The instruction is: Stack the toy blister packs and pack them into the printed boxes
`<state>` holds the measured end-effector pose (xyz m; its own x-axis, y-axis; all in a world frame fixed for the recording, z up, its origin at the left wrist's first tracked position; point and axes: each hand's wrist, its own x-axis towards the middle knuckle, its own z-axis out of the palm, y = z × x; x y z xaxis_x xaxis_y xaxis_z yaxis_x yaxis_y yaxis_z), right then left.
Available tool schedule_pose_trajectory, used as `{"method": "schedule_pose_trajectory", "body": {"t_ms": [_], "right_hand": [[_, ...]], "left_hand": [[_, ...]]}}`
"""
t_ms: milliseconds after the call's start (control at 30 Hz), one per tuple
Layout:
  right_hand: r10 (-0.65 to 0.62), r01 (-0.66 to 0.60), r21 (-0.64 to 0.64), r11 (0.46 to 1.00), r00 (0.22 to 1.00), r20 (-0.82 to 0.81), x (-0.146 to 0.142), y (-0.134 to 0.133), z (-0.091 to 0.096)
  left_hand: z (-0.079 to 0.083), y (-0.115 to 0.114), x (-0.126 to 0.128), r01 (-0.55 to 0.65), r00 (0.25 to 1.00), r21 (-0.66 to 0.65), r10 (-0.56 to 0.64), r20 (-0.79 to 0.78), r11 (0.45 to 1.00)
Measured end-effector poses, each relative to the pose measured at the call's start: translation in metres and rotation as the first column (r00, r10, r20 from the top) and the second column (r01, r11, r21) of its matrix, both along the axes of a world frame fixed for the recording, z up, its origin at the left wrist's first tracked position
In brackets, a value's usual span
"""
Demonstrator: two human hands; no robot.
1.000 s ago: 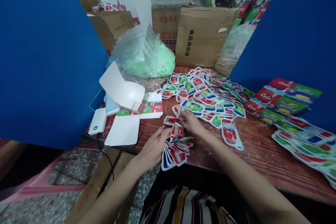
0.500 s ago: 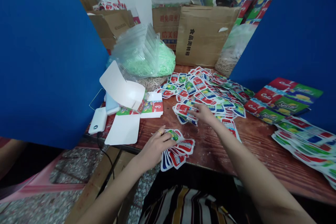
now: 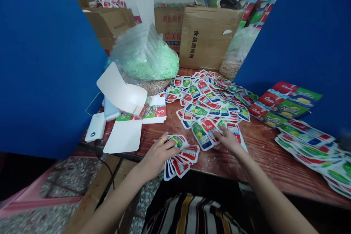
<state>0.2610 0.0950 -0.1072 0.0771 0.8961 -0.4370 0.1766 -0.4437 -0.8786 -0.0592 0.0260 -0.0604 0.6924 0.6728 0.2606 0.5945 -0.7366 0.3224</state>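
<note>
At the table's front edge, my left hand (image 3: 159, 152) is closed over a fanned stack of printed cards (image 3: 181, 164), its fingers across the top. The cards are flat, white-edged and printed with red Cola and green Sprite cans. To the right, my right hand (image 3: 229, 139) grips a double Cola and Sprite card (image 3: 203, 134) by its right side, just above the table. Beyond it lies a loose heap of similar cards (image 3: 211, 97). The far ends of the fanned stack are spread toward my lap.
Left of the heap sit folded white-backed boxes (image 3: 124, 137) and a white power bank (image 3: 95, 127) with a cable. Stacked card sheets (image 3: 309, 150) lie right. Behind stand a cardboard box (image 3: 211, 38) and a bag of green shreds (image 3: 167, 60). Blue partitions (image 3: 41, 62) flank the table (image 3: 263, 161).
My right hand has moved from the heap toward me and slightly right, bringing a double card with it. My left hand stays on the fanned stack. The view has shifted slightly.
</note>
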Motion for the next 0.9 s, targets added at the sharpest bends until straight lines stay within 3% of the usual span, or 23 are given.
{"method": "schedule_pose_trajectory", "body": {"t_ms": [67, 133, 167, 233, 267, 333, 400, 467, 567, 633, 767, 900], "right_hand": [[-0.048, 0.045, -0.039, 0.998, 0.995, -0.089, 0.013, -0.01, -0.003], [-0.005, -0.006, -0.07, 0.998, 0.99, -0.143, 0.018, -0.018, -0.003], [0.044, -0.053, -0.084, 0.995, 0.994, -0.097, 0.018, -0.022, -0.003], [0.161, -0.148, -0.093, 0.985, 0.974, 0.158, 0.015, -0.029, -0.003], [0.215, -0.198, -0.085, 0.976, 0.918, 0.333, 0.014, -0.032, -0.003], [0.259, -0.287, -0.064, 0.956, 0.718, 0.646, 0.016, -0.035, -0.002], [0.23, -0.319, -0.06, 0.946, 0.526, 0.819, 0.023, -0.037, 0.001], [0.149, -0.248, -0.046, 0.968, 0.412, 0.899, 0.033, -0.037, 0.006], [-0.049, -0.141, 0.094, 0.986, 0.297, 0.954, 0.044, -0.034, 0.009], [-0.082, -0.184, 0.121, 0.975, 0.207, 0.975, 0.044, -0.032, 0.006], [0.016, -0.284, 0.005, 0.959, 0.072, 0.997, 0.038, -0.026, 0.001], [0.122, -0.243, -0.097, 0.965, 0.091, 0.988, 0.042, -0.021, 0.007]], "left_hand": [[0.0, 0.0, 0.0, 0.004, 1.0, -0.008, -0.005, -0.014, 1.0], [0.0, 0.001, 0.0, 0.005, 1.0, -0.011, -0.005, -0.016, 1.0], [0.0, 0.001, 0.0, 0.006, 1.0, -0.014, -0.006, -0.012, 1.0], [0.0, 0.001, 0.001, 0.01, 1.0, -0.017, -0.01, 0.001, 1.0], [0.001, 0.002, 0.001, 0.013, 1.0, -0.015, -0.013, 0.01, 1.0], [0.001, 0.003, 0.002, 0.021, 0.999, 0.0, -0.021, 0.031, 1.0], [0.001, 0.003, 0.003, 0.023, 0.999, 0.017, -0.024, 0.043, 1.0], [0.001, 0.003, 0.003, 0.024, 0.999, 0.033, -0.026, 0.043, 0.999], [-0.001, 0.003, 0.003, 0.036, 0.999, 0.049, -0.037, 0.028, 0.998], [-0.001, 0.003, 0.004, 0.037, 0.999, 0.06, -0.039, 0.019, 0.997], [0.0, 0.003, 0.006, 0.034, 0.999, 0.063, -0.035, 0.004, 0.997], [0.001, 0.002, 0.006, 0.028, 1.0, 0.03, -0.027, -0.011, 0.999]]}}
